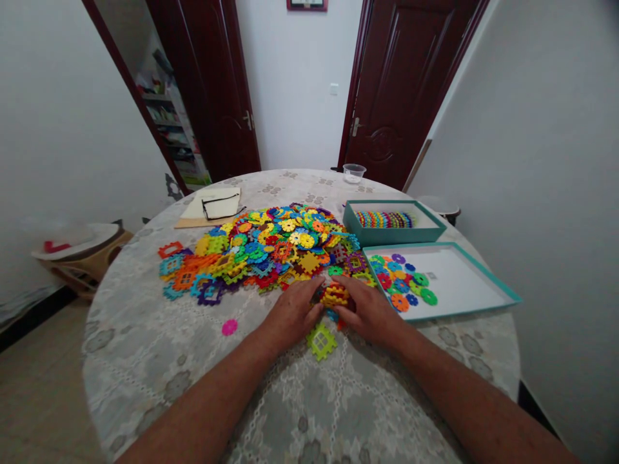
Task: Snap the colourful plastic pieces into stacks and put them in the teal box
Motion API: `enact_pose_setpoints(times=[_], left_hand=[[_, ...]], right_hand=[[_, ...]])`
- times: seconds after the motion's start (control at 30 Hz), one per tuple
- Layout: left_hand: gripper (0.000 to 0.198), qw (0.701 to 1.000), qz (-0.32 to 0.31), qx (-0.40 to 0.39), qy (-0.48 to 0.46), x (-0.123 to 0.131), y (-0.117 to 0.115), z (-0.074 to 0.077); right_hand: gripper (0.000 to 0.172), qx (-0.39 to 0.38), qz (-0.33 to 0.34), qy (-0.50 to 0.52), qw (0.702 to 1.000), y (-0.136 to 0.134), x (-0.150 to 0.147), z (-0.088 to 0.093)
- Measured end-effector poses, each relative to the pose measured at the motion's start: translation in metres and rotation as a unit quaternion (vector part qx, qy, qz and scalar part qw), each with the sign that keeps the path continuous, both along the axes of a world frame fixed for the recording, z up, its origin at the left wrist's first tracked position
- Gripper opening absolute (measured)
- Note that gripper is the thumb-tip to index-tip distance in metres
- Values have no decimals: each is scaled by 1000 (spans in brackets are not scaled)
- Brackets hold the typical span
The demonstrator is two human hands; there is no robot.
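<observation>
Your left hand and right hand grasp yellow-and-red tiles at five o'clock of the pile, apparently squaring them; the next move likely calls for even pressure.

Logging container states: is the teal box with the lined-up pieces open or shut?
Open: nothing covers the teal box, and the lined-up pieces inside show.
</observation>
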State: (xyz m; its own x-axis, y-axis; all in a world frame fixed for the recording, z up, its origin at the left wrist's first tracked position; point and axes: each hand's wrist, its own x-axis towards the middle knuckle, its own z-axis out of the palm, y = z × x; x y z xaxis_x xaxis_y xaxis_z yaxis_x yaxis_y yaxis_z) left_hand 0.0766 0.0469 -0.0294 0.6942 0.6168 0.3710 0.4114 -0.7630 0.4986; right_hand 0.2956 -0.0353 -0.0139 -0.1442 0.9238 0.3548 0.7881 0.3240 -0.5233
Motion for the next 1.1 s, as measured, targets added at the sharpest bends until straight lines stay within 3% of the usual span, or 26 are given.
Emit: enact_pose_setpoints(times=[0.2, 0.37, 0.47, 0.77, 0.9, 1.0, 1.1], left_hand=[[71, 999, -26, 15, 11, 2, -9, -1], [68, 999, -22, 32, 9, 4, -14, -3], [68, 999, -24, 22, 5, 4, -12, -3], [65, 998, -34, 42, -15, 1, -16, 10], [49, 996, 46, 69, -34, -11, -4, 24], [27, 989, 129, 53, 49, -23, 7, 35], [25, 969, 199, 22, 148, -33, 11, 45]], right_hand=[[60, -24, 19, 28, 999, -1, -4, 5], [45, -36, 37, 12, 999, 0, -3, 4], [46, -38, 33, 9, 999, 0, -3, 5], [32, -31, 10, -21, 999, -4, -15, 15], [24, 11, -80, 61, 995, -4, -6, 37], [29, 28, -152, 123, 980, 9, 15, 65], [35, 61, -229, 54, 970, 42, 48, 93]])
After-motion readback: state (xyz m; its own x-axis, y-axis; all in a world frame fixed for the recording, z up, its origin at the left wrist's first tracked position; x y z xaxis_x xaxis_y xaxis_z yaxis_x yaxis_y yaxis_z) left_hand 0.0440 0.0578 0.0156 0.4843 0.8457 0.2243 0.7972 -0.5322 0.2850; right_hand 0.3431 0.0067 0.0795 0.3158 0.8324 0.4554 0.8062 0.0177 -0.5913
